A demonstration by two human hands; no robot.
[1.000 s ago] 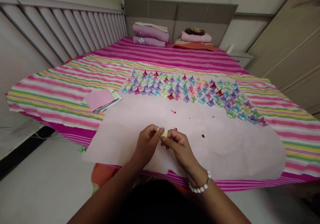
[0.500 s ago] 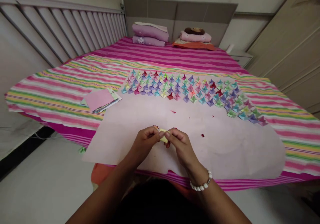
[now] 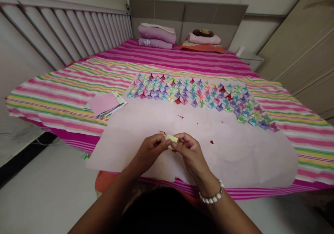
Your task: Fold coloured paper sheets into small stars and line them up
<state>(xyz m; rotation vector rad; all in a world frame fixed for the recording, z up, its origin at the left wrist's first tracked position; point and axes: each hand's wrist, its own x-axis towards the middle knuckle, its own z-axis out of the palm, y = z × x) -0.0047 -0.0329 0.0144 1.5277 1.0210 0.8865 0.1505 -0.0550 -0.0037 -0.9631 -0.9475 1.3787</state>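
Note:
A small folded piece of pale yellow paper (image 3: 172, 139) is pinched between my two hands, above a large pinkish-white sheet (image 3: 130, 140). My left hand (image 3: 153, 148) grips its left side, thumb on top and fingers curled beneath. On the other side, my right hand (image 3: 189, 150) holds it by thumb and fingers; a white beaded bracelet (image 3: 212, 196) circles that wrist. Part of the paper's underside is hidden by my fingers. Beyond the hands, many small folded paper pieces (image 3: 185, 89) in several colours stand in rows along the sheet's far edge.
A stack of coloured paper squares (image 3: 103, 104) lies left of the sheet on the striped bedspread (image 3: 65, 95). The sheet has several small torn holes, one (image 3: 211, 142) right of my hands. Folded bedding (image 3: 156, 35) sits by the headboard (image 3: 156, 9). A white railing (image 3: 70, 32) runs along the left.
The yellow paper has turned slightly and shows more of its upper face. My right thumb has shifted down along it, and the right hand sits a little lower.

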